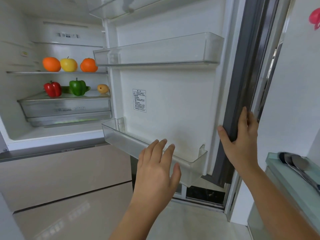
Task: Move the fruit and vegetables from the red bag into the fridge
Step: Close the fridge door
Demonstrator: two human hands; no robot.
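The fridge stands open with its door (173, 87) swung to the right. On the upper glass shelf (26, 72) sit two oranges (51, 64) and a yellow apple (68, 64). Below, on the drawer's lid, stand a red pepper (52, 89), a green pepper (77, 87) with a cucumber behind them, and a mango (102, 88). My right hand (240, 141) grips the door's grey edge seal, thumb on the inner side. My left hand (155, 172) hovers with fingers spread in front of the lower door bin (121, 139), holding nothing. The red bag is out of view.
Clear door bins (155, 52) hang empty on the door. Beige lower drawer fronts (65, 179) lie beneath the compartment. A glass counter edge (284, 172) with a metal utensil (297, 163) is at the right. A red hook (315, 18) hangs on the wall.
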